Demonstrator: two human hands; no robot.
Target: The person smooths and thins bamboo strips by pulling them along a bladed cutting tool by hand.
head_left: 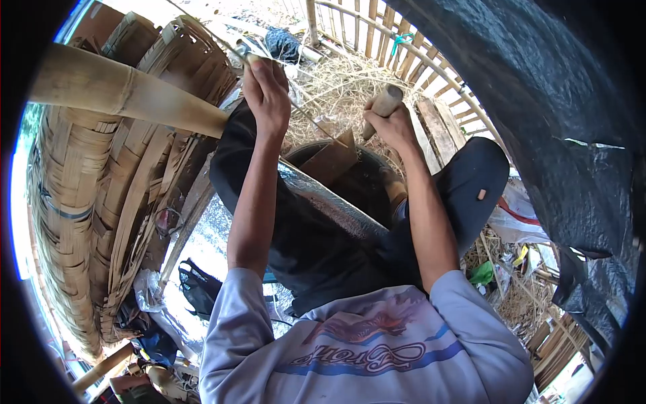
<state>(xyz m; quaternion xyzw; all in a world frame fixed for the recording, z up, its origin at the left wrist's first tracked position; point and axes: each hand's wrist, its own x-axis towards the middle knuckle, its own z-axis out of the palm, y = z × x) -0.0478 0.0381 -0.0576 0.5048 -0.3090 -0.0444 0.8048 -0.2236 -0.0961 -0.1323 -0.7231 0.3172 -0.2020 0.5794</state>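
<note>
My left hand (269,94) is raised at the upper left of centre, its fingers closed round a long thin strip (309,118). The strip slants from the top left edge down to the right. To the right, my right hand (393,128) grips a thick wooden handle (387,101) with a blunt, rounded end; whatever tool it belongs to cannot be made out. Between and below the hands, a flat brown piece (331,159) leans in a dark round basin (306,149), near the strip's lower end.
My legs are spread around the basin, with a long board (336,209) across them. Woven bamboo (74,202) and a thick bamboo pole (134,94) stand left. Straw (336,84) and a slatted fence (373,30) lie ahead; a black sheet (538,101) hangs right.
</note>
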